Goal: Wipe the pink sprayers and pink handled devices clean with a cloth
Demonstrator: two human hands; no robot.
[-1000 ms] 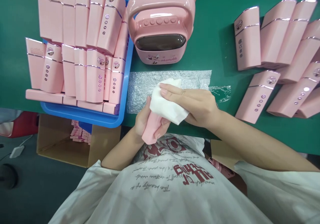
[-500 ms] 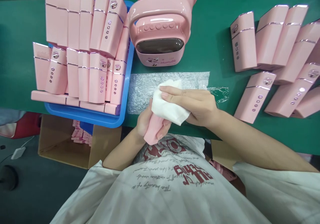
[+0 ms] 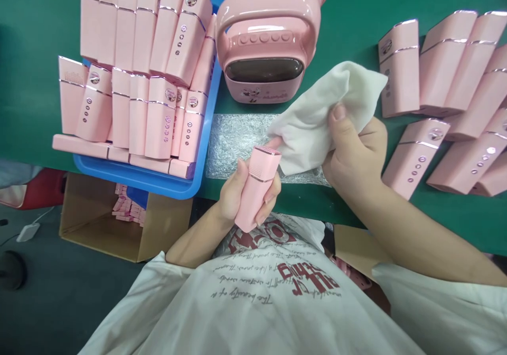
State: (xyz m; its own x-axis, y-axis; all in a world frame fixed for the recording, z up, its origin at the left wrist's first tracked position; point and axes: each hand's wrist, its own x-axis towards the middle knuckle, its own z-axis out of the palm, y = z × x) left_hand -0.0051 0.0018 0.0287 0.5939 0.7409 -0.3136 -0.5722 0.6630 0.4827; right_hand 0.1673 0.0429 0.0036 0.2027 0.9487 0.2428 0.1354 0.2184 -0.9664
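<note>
My left hand (image 3: 232,194) is wrapped round a pink microphone-like stick (image 3: 255,191), squarish, with a metallic band and a perforated patch near its upper end. It is tilted above the table's front edge. To its right, my right hand (image 3: 356,149) pinches a white cloth (image 3: 325,112) between thumb and fingers. The cloth hangs spread out, its lower left corner close to the top of the stick. Below both lies a strip of bubble wrap (image 3: 233,143), partly covered by the cloth.
A blue tray (image 3: 174,187) at left holds many similar pink sticks (image 3: 190,33). A pink handled speaker-like unit (image 3: 265,83) stands at the back middle. More pink sticks (image 3: 415,159) lie at right on the green table (image 3: 356,6). Below left is a cardboard box (image 3: 166,231).
My right hand has lifted the white cloth off the pink stick and moved right and up, and the cloth has opened out. The stick's top now shows. My left hand still grips it.
</note>
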